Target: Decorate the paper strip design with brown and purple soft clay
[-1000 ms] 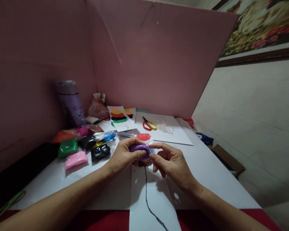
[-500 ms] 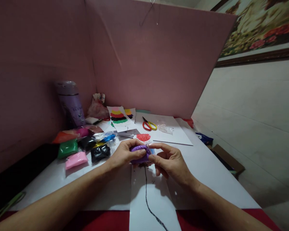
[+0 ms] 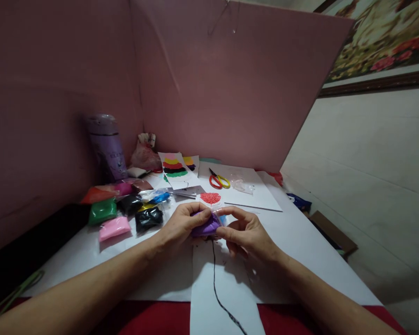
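Between my two hands is a small clear bag of purple clay (image 3: 206, 226), held just above a white paper sheet (image 3: 218, 284). My left hand (image 3: 185, 221) pinches its left and upper side, thumb on top. At its right edge my right hand (image 3: 246, 230) grips the plastic between thumb and index finger, the other fingers curled. Below the bag a thin dark wavy line (image 3: 215, 284) runs down the sheet. A red textured clay shape (image 3: 210, 198) shows on the sheet beyond the bag. My hands and the bag hide the middle of the sheet.
To the left lie several clay bags, including green (image 3: 103, 211), pink (image 3: 114, 228) and black (image 3: 149, 218). A purple bottle (image 3: 108, 149) stands behind them. Scissors (image 3: 219, 179) and a clear plastic bag (image 3: 242, 183) lie on a white board (image 3: 261, 200). Colour-striped paper (image 3: 179, 172) lies at the back.
The purple clay bag has tilted and now shows a flatter face. My left thumb has shifted up along it. My right hand keeps its pinch. The view has moved slightly.
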Demonstrator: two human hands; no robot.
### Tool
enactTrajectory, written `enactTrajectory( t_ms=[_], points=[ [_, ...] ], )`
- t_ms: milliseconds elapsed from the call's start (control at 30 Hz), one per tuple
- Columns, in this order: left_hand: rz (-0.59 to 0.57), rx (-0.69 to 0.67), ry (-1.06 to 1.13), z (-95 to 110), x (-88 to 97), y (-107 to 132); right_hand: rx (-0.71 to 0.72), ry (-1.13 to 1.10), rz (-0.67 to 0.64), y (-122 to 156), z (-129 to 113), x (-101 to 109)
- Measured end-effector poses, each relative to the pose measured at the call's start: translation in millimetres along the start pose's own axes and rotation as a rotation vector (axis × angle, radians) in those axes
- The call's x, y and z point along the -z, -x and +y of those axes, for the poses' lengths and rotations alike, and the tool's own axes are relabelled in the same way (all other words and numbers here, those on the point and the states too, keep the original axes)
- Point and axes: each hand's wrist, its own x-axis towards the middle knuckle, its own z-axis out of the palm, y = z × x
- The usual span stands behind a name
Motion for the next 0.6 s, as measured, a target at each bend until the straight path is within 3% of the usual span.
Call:
enactTrajectory(
  t_ms=[367,600],
  points=[
    [0.078,0.060,0.045,4.3,-9.8,2.9,0.039,-0.059,-0.005,3.7,-2.8,-7.1],
    [0.028,-0.059,-0.012,5.1,-1.9,-2.9,0.029,-0.018,0.068,3.4,-0.1,-6.7]
  ],
)
